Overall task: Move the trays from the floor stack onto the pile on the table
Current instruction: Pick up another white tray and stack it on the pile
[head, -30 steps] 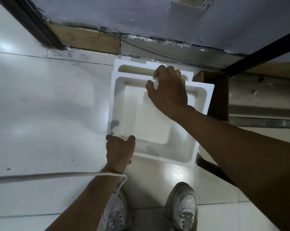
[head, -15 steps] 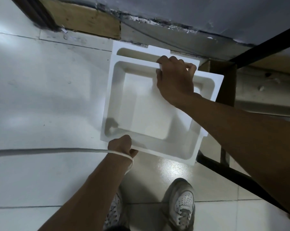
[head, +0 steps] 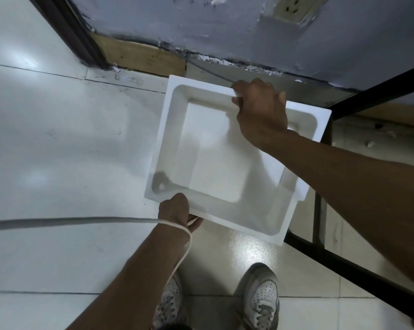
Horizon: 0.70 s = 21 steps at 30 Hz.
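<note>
A white foam tray (head: 210, 160) hangs above the tiled floor, open side up and slightly tilted. My left hand (head: 177, 214) grips its near rim at the left corner, thumb under the edge. My right hand (head: 260, 110) clamps the far rim, fingers curled over it. The tray covers whatever lies on the floor beneath it, so the floor stack is hidden. The table pile is out of view.
A black metal table frame (head: 358, 267) runs along the right, close to the tray's right edge. A grey wall with a socket (head: 294, 8) stands ahead. A white cord (head: 70, 221) crosses left of my wrist. My shoes (head: 260, 298) stand below.
The tray has risen toward the camera and now hides the second tray that showed behind it earlier. Both hands keep their hold on the rims.
</note>
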### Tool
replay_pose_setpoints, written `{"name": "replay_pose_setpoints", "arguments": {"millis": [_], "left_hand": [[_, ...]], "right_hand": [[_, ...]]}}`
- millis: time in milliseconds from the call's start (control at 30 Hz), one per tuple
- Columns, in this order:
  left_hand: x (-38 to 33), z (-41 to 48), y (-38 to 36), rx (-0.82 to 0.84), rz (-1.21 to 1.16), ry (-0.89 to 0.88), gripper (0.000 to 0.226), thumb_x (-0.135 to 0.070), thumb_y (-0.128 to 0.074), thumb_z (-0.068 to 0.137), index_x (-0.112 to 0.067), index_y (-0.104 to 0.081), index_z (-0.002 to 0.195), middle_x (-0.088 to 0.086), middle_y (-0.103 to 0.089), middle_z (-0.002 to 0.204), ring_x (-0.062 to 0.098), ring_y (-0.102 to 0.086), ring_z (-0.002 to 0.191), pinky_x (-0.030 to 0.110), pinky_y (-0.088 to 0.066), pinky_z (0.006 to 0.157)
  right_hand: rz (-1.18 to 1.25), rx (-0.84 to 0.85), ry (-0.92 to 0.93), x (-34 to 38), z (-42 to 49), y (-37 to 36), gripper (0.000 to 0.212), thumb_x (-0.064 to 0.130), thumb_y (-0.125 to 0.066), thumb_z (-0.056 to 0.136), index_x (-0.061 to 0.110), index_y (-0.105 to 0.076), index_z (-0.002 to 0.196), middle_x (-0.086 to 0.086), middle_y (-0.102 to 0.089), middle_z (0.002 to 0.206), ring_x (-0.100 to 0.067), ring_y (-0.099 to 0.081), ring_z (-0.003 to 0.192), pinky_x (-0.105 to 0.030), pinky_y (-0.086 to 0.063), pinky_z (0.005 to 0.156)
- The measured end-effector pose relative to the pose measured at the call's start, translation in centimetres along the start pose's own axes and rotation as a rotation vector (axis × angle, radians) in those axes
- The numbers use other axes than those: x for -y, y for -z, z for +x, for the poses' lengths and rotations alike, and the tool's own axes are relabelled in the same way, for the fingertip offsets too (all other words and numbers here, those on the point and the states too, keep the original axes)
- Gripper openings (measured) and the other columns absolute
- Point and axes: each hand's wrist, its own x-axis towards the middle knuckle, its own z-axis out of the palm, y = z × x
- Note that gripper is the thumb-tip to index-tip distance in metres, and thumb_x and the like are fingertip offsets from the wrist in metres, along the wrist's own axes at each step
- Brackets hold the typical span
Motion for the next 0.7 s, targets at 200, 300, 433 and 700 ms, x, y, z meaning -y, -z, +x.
{"name": "replay_pose_setpoints", "arguments": {"millis": [200,300,433,700], "left_hand": [[-1.9,-2.8,1.9,-0.009,-0.058,-0.099,0.013,-0.014,-0.045,0.092,-0.007,-0.056,0.089,0.015,-0.062,0.086,0.029,-0.064,0.077,0.037,-0.057,0.062],[-2.4,-3.8,3.4,-0.004,-0.097,-0.139,0.007,-0.017,-0.050,0.092,-0.013,-0.055,0.091,0.014,-0.063,0.097,0.030,-0.066,0.086,0.039,-0.059,0.065],[-3.0,-5.5,5.2,-0.031,-0.117,-0.206,0.023,-0.018,-0.051,0.092,-0.007,-0.057,0.111,0.016,-0.063,0.104,0.031,-0.068,0.087,0.034,-0.060,0.054],[-5.1,-10.4,8.7,-0.150,-0.082,-0.348,0.018,-0.022,-0.051,0.094,-0.006,-0.052,0.104,0.012,-0.057,0.090,0.029,-0.065,0.077,0.035,-0.056,0.057]], "right_hand": [[0.018,-0.004,0.016,1.4,0.2,3.1,0.029,0.008,-0.053,0.093,0.020,-0.061,0.118,-0.011,-0.060,0.119,-0.034,-0.050,0.118,-0.039,-0.034,0.088],[0.053,-0.019,0.037,2.6,0.3,4.5,0.030,0.006,-0.052,0.094,0.018,-0.060,0.120,-0.012,-0.058,0.118,-0.034,-0.049,0.118,-0.039,-0.035,0.090],[0.072,-0.047,0.072,4.6,0.1,6.9,0.027,0.004,-0.050,0.094,0.016,-0.061,0.116,-0.013,-0.058,0.110,-0.035,-0.049,0.114,-0.036,-0.027,0.080],[0.118,-0.066,0.082,7.0,-1.2,12.2,0.022,0.003,-0.053,0.094,0.013,-0.061,0.111,-0.005,-0.046,0.092,-0.034,-0.052,0.105,-0.037,-0.034,0.077]]}}
